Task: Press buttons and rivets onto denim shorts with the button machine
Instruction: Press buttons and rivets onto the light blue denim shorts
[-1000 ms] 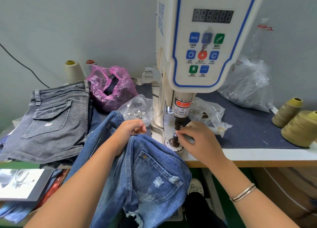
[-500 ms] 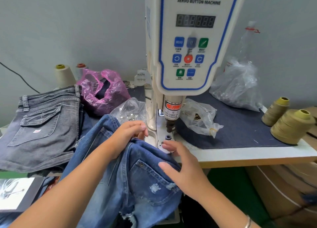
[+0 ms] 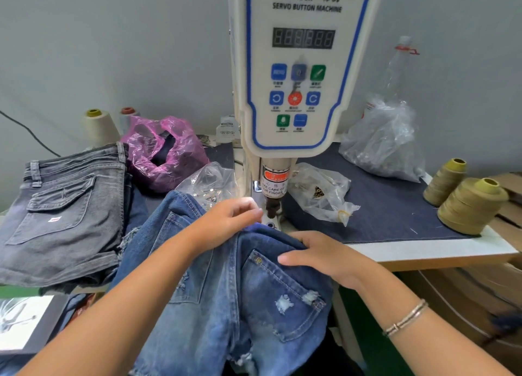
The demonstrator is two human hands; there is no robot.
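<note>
Blue distressed denim shorts hang over the table's front edge, their top edge just below the lower die of the white servo button machine. The machine's punch stands raised above the die. My left hand pinches the shorts' upper edge left of the punch. My right hand grips the fabric at the right, above a back pocket with a small rivet at its corner.
Grey denim shorts are stacked at left. A pink plastic bag, clear bags of hardware and olive thread cones surround the machine. A dark denim mat covers the table's right side.
My right hand left the die area by the punch and came down onto the shorts. Both hands have brought the shorts' top edge up toward the die.
</note>
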